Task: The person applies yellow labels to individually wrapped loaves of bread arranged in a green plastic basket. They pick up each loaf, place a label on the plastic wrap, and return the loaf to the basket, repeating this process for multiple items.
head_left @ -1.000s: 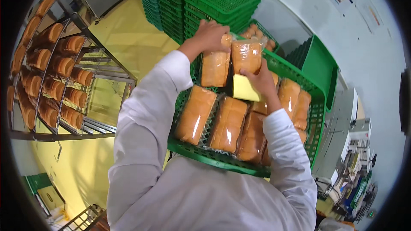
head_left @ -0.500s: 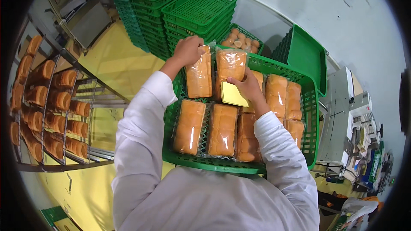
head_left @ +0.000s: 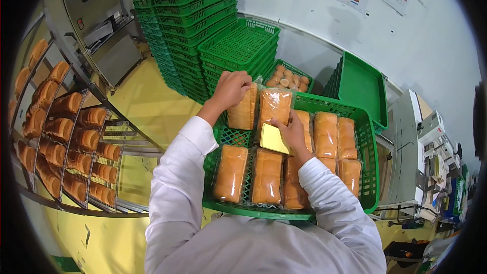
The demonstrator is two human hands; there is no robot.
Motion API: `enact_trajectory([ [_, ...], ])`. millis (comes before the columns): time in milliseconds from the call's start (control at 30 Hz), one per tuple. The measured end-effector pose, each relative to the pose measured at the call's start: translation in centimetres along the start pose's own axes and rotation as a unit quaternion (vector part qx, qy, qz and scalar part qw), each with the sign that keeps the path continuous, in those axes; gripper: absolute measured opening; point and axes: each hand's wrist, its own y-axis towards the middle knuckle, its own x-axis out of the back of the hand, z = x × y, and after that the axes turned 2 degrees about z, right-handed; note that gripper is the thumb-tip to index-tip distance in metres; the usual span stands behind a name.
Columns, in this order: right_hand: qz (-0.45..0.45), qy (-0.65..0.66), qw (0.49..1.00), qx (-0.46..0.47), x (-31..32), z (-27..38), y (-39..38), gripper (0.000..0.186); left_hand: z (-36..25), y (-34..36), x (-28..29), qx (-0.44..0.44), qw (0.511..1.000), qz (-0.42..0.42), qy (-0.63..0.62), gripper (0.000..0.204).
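Note:
My left hand (head_left: pixel 231 92) is closed on the top end of a bagged loaf of bread (head_left: pixel 241 111) at the far left corner of the green crate (head_left: pixel 366 182). In my right hand (head_left: pixel 294 133) is a thin yellow stack of paper slips (head_left: pixel 274 138), held with the thumb on top. That hand also lies against a second bagged loaf (head_left: pixel 275 102), which leans up beside the first. Several more loaves in clear bags, such as a front-left loaf (head_left: pixel 231 175), lie in rows in the crate. My right hand and the slips partly cover the middle ones.
A wire rack (head_left: pixel 119 162) of unwrapped loaves stands at left. Tall stacks of green crates (head_left: pixel 203 35) rise behind, next to a crate of round buns (head_left: pixel 289 78). Another green tray stack (head_left: pixel 361 89) leans by the wall. A white bench-like unit (head_left: pixel 401 157) is at right.
The view has tilted up, so the crate and racks sit lower in it. Both hands keep their holds on the left loaf and the yellow slips, with little other movement.

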Motion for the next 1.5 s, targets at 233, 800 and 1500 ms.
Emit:
enact_trajectory([
  [233,0.014,-0.068,0.997,-0.019,-0.7,-1.7,0.9,0.057,0.8,-0.1,-0.9,0.044,0.999,0.021,-0.011,0.005],
  [800,0.096,-0.494,0.858,-0.109,20.8,3.5,-2.7,0.035,-13.4,-2.1,-8.1,-0.118,0.982,0.138,-0.058,0.024],
  [1500,0.212,-0.442,0.871,-0.035,23.9,9.9,-0.9,0.027,-14.4,7.1,-6.5,-0.057,0.944,0.323,0.024,0.007],
])
